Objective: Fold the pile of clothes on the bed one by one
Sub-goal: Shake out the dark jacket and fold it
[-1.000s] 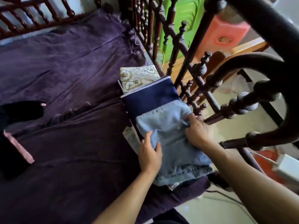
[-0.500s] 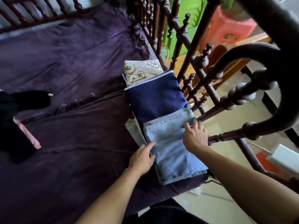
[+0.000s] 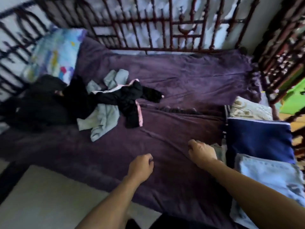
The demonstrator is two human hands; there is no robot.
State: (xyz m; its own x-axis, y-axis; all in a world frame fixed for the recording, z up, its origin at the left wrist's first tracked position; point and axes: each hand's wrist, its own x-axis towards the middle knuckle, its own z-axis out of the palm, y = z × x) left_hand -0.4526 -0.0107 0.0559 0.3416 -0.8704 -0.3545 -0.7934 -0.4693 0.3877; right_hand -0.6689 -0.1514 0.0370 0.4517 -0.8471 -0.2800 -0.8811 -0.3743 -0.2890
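At the bed's far left corner lies a bright patterned pillow (image 3: 54, 52), blurred. Nearer, by the left edge, a dark heap (image 3: 38, 103) is too smeared to tell what it is. Just right of it sits the unfolded pile: a black garment with pink trim (image 3: 125, 100) sprawled across a pale grey-green garment (image 3: 102, 119), the two tangled. Over the purple cover (image 3: 181, 83), close to the near edge, is the left hand (image 3: 140, 166), its grip loosely curled on nothing. The right hand (image 3: 202, 153) hangs a little farther in, its grip likewise loose and empty. Along the right edge folded pieces overlap in a row: a cream patterned piece (image 3: 249, 109), a navy piece (image 3: 259, 139), then pale blue jeans (image 3: 270, 177), partly hidden by the right forearm and cut off by the frame
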